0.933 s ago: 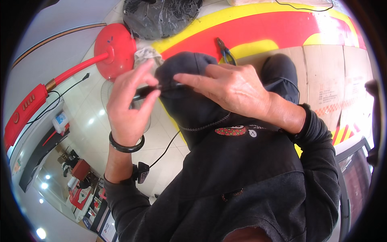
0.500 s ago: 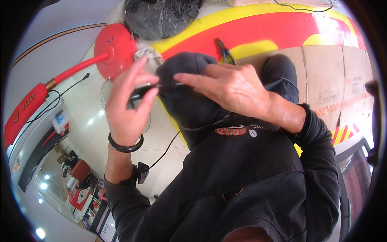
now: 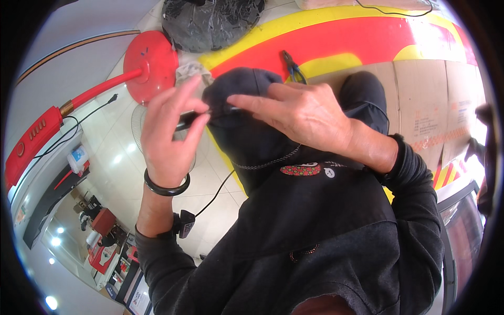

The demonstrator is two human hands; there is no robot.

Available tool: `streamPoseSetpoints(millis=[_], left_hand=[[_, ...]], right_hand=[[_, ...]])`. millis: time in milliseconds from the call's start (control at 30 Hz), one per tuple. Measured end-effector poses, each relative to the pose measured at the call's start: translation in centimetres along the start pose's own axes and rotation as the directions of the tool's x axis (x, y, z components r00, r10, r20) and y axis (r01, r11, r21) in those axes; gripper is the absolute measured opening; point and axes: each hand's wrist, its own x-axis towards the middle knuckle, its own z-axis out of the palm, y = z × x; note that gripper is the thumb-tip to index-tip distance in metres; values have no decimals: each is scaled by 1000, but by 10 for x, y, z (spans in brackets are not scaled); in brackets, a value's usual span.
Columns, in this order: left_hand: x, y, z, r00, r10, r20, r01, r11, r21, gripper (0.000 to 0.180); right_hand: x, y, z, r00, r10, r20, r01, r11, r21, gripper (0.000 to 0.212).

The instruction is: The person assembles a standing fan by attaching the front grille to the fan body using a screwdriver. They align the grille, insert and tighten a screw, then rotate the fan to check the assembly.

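Above my dark-trousered knee, my left hand (image 3: 170,139) is closed in a pinch of thumb and index finger, its other fingers raised. A dark, slim object (image 3: 185,122) shows between its fingers, and something tiny sits at the fingertips; I cannot make out its kind. My right hand (image 3: 310,115) faces it from the right, index finger stretched toward the left fingertips and the other fingers curled. Its thumb is hidden, and a thin dark bit near the index tip is too small to name. A small gap separates the two hands. Pliers with blue-and-black handles (image 3: 293,67) lie beyond my knee.
A red lamp-like stand with a round base (image 3: 149,68) and long arm (image 3: 102,86) is at left. Behind it lies a black plastic-wrapped bundle (image 3: 210,23). Flattened cardboard (image 3: 420,100) covers part of the red-and-yellow board (image 3: 325,37) at right. A wire fan guard (image 3: 137,123) stands near my left hand.
My left hand has turned slightly and shifted a little right, so less of the dark object shows. My right hand stays almost still. A dark shape has appeared at the right edge.
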Motion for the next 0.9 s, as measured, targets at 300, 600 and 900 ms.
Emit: streamPoseSetpoints(millis=[300,600,900], left_hand=[[-1,0,0,999,42,-26,-43,999,-1,63],[-2,-9,9,994,72,-86,-70,997,28,60],[-4,-4,10,993,-101,-59,91,985,-146,64]], right_hand=[[2,0,-2,1000,20,3,-20,999,40,42],[0,2,-2,1000,15,8,-15,998,60,45],[1,1,-3,1000,13,21,-14,999,39,45]])
